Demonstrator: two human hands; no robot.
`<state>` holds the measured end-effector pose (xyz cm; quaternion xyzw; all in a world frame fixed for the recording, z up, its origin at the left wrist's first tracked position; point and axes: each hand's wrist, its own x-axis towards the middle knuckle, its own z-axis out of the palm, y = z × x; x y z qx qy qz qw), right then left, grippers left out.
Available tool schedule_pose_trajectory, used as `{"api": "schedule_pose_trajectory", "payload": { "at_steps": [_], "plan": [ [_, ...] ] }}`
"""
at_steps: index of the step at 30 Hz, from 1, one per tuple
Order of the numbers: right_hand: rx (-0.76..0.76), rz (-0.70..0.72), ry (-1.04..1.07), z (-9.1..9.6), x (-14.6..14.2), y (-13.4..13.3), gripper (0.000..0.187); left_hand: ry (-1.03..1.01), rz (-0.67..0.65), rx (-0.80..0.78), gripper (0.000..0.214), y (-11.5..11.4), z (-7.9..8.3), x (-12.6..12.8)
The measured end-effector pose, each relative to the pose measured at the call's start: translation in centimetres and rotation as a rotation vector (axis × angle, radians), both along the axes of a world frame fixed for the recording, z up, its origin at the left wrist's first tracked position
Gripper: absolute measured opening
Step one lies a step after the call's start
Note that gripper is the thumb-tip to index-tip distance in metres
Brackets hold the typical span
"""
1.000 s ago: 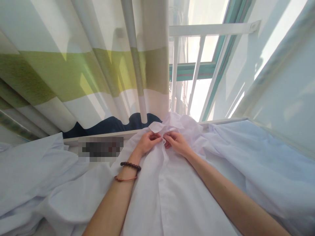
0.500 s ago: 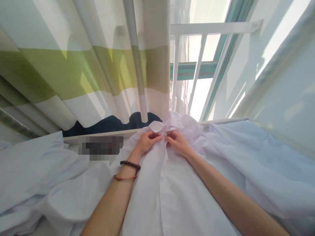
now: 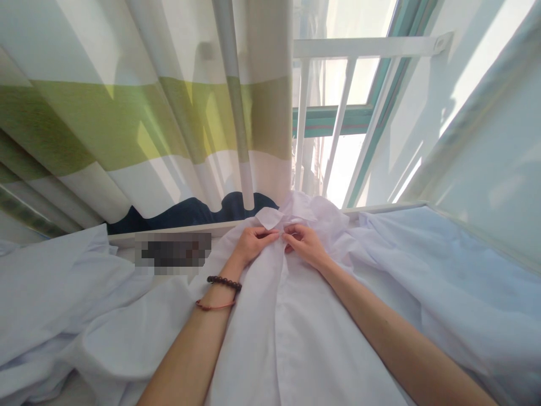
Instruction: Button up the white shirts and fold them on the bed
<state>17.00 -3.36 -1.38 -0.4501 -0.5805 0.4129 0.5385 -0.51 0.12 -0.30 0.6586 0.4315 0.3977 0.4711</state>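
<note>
White shirt [image 3: 313,327] is lying with its collar [image 3: 270,216] toward the railing [image 3: 367,47], left hand [image 3: 252,243] and right hand [image 3: 305,243] pinching its front placket [image 3: 279,287] between fingertips, thin cloth risking slipping if either pinch is loosening.

A bracelet of round, dark brown beads [image 3: 224,281] is circling the wrist [image 3: 222,294] behind the left hand [image 3: 252,245], a thin reddish-orange band [image 3: 216,308] is sitting next to it, and both forearms [image 3: 190,344] are showing bare.

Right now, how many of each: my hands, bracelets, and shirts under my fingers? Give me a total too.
Left hand, right hand: 2
Dark bracelet, reddish bracelet: 2
Shirt: 1
Total: 5
</note>
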Motion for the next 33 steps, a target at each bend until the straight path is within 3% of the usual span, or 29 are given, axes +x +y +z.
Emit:
{"api": "schedule_pose_trajectory", "payload": {
  "at_steps": [33],
  "plan": [
    [-0.009, 0.038, -0.010, 0.59, -0.09, -0.54, 0.003, 0.109, 0.000, 0.040, 0.026, 0.16, 0.31, 0.11]
  ]
}}
